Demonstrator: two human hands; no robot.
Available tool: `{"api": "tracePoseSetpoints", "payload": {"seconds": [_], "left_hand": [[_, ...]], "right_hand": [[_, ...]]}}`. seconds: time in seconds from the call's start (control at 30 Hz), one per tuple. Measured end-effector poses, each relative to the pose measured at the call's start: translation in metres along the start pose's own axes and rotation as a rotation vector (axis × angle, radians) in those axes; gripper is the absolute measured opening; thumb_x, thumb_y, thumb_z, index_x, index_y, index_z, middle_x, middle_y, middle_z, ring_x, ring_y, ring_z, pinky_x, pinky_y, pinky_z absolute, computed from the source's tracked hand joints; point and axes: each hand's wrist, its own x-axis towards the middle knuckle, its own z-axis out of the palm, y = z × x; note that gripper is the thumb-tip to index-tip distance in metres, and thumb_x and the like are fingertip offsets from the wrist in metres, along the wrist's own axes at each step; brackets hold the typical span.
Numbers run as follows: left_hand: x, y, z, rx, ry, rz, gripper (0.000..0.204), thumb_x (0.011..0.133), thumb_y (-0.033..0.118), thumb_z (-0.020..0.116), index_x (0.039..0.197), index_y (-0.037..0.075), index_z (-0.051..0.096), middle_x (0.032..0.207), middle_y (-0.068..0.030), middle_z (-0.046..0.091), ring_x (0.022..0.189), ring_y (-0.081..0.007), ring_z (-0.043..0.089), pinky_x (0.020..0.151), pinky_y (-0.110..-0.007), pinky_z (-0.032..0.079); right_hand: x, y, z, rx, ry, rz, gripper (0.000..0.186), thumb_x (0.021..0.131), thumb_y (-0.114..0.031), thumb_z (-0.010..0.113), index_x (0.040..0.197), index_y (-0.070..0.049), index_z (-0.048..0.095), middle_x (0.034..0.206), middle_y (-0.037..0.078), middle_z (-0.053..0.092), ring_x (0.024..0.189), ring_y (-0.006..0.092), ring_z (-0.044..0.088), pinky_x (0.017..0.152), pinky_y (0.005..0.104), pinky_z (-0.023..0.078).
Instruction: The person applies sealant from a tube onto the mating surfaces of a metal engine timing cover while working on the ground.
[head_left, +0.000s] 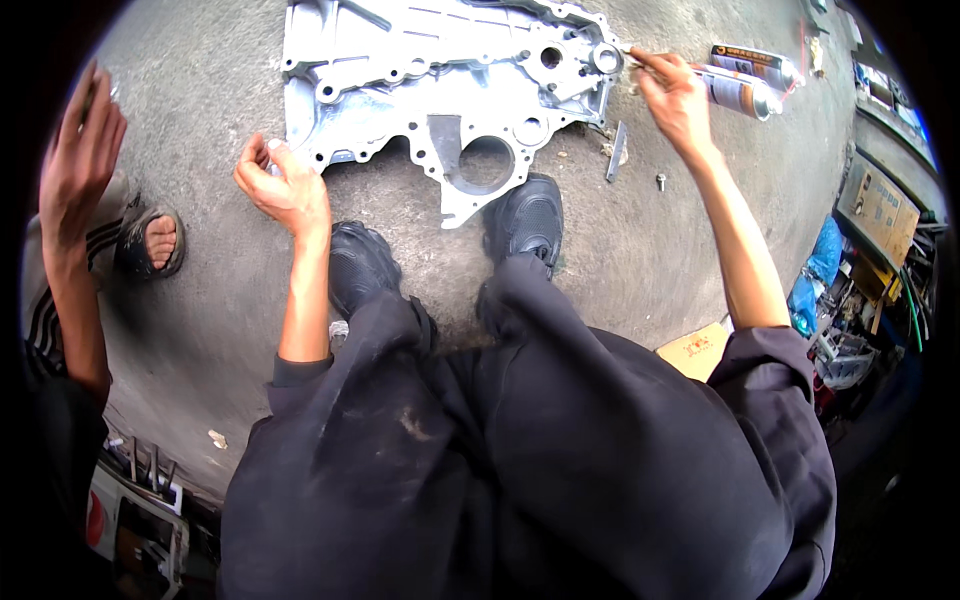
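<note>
A large silver cast-metal engine cover (375,110) lies on the concrete floor in front of my shoes, full of bolt holes and round openings. My left hand (290,192) is at its near left corner, fingers curled and thumb drawn in; whatever they may pinch is too small to make out. At the cover's right end is my right hand (680,108). Its index finger stretches toward the rim, with the thumb apart below it; I cannot tell whether the fingertip touches the metal. A flat metal strip (617,152) and a small bolt (660,183) lie nearby on the floor.
Two spray cans, one upper (750,64) and one lower (738,93), lie beyond my right hand. Another person's raised hand (80,165) and sandalled foot (158,242) are at the left. A cardboard box (878,210), a blue bag (822,262) and jumbled parts line the right side.
</note>
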Motion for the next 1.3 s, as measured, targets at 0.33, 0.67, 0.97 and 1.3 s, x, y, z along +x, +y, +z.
{"api": "tracePoseSetpoints", "payload": {"seconds": [0.33,0.67,0.97,1.3], "left_hand": [[-0.002,0.004,-0.001,-0.013,-0.009,-0.036,0.033,0.095,0.018,0.058,0.119,-0.004,0.059,0.117,-0.0178,0.058,0.106,-0.0279,0.059,0.095,-0.041,0.045],[-0.002,0.001,-0.004,-0.004,-0.030,0.001,0.031,0.093,0.012,0.058,0.117,-0.007,0.057,0.114,-0.0194,0.055,0.104,-0.0296,0.057,0.093,-0.041,0.045],[0.000,0.009,-0.004,-0.024,-0.037,-0.039,0.032,0.092,0.012,0.057,0.118,-0.007,0.056,0.116,-0.0195,0.055,0.104,-0.0291,0.057,0.094,-0.041,0.045],[-0.001,-0.002,-0.002,-0.055,-0.025,-0.030,0.036,0.093,0.016,0.058,0.121,-0.007,0.057,0.117,-0.0184,0.058,0.107,-0.0282,0.059,0.097,-0.040,0.046]], "right_hand": [[-0.060,-0.028,0.040,0.120,0.062,-0.115,0.031,0.087,0.005,0.063,0.117,-0.002,0.070,0.104,0.015,0.065,0.091,0.0311,0.068,0.079,0.0367,0.055],[-0.075,-0.049,0.008,0.171,-0.159,0.067,0.028,0.091,-0.005,0.066,0.118,-0.006,0.071,0.099,0.012,0.067,0.087,0.0246,0.068,0.077,0.0334,0.053],[-0.092,-0.058,0.060,-0.043,0.165,0.041,0.028,0.088,0.000,0.066,0.116,0.001,0.069,0.096,0.017,0.062,0.083,0.0317,0.064,0.072,0.0389,0.052],[-0.103,-0.110,0.081,0.215,0.168,0.000,0.026,0.086,0.005,0.061,0.110,0.001,0.071,0.097,0.018,0.065,0.088,0.0332,0.066,0.078,0.0375,0.053]]}}
